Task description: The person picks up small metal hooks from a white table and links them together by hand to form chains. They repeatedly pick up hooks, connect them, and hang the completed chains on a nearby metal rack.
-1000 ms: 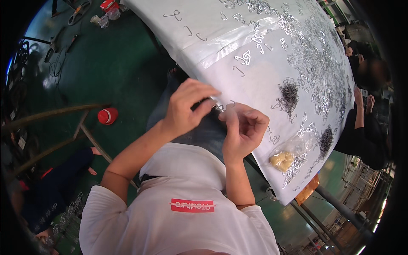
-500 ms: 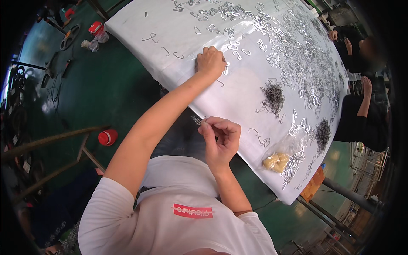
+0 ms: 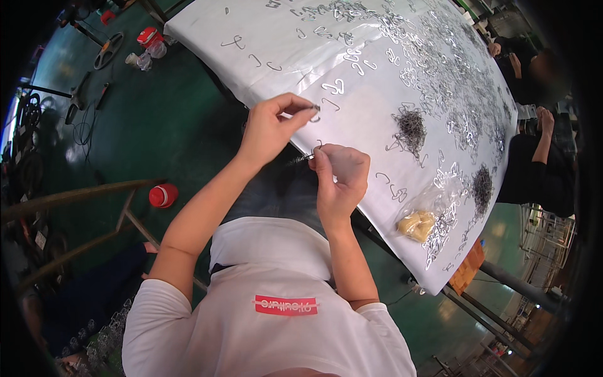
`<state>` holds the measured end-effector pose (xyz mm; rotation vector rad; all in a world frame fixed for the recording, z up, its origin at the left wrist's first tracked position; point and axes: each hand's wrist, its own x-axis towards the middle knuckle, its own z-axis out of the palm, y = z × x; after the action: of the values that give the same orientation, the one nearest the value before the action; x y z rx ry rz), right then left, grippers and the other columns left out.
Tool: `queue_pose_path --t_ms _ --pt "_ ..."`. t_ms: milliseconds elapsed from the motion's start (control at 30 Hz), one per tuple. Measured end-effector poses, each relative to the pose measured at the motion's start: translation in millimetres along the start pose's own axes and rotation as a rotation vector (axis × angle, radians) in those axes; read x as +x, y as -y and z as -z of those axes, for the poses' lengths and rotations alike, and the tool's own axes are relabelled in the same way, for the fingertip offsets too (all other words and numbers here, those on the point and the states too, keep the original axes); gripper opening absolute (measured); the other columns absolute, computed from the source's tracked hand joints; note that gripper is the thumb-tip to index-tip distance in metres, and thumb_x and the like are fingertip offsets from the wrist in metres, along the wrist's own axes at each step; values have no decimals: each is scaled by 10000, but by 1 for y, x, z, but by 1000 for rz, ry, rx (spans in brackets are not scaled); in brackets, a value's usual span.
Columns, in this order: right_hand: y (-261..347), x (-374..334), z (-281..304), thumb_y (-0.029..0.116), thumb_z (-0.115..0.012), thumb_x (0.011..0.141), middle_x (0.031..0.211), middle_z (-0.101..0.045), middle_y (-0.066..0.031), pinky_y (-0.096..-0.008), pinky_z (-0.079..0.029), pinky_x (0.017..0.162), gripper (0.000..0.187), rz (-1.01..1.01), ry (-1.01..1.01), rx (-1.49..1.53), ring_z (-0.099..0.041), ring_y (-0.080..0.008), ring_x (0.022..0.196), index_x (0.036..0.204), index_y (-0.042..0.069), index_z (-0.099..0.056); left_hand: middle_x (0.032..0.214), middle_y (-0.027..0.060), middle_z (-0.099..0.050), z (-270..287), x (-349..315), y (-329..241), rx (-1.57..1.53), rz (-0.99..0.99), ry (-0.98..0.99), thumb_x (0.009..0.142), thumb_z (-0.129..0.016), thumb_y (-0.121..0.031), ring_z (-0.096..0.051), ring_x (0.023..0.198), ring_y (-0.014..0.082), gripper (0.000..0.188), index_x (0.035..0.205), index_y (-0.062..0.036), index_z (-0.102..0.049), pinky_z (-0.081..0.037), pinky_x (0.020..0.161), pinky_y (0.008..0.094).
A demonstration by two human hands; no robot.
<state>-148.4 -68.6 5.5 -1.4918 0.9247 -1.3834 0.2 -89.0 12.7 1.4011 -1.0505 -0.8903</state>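
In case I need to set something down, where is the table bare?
The table has room between the right hand and left dark pile, and between the upper-left loose hooks and the silver hooks. Crowded: upper right, and right of the bag.

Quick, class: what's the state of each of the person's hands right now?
Left hand: closed, pinching a small metal hook.
Right hand: closed, pinching a cluster of small metal pieces.
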Motion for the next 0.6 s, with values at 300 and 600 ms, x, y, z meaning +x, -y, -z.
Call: queue_pose_path --t_ms 300,600 --pt "-4 1 -10 -40 -660 866 891 -669 -113 -267 -578 657 198 135 47 -186 -670 -147 724 980 -14 -501 841 30 -695 4 -41 -27 -29 -224 -61 813 -704 -27 -617 715 104 76 889 -32 -716 -450 589 238" --pt "-57 89 26 87 -657 867 905 -666 -109 -345 -503 654 83 -79 235 -666 -653 -232 755 917 21 -660 826 37 -690 18 -44 -18 35 -227 -77 796 -724 -12 -612 714 121 81 873 -32 -707 -453 594 245"
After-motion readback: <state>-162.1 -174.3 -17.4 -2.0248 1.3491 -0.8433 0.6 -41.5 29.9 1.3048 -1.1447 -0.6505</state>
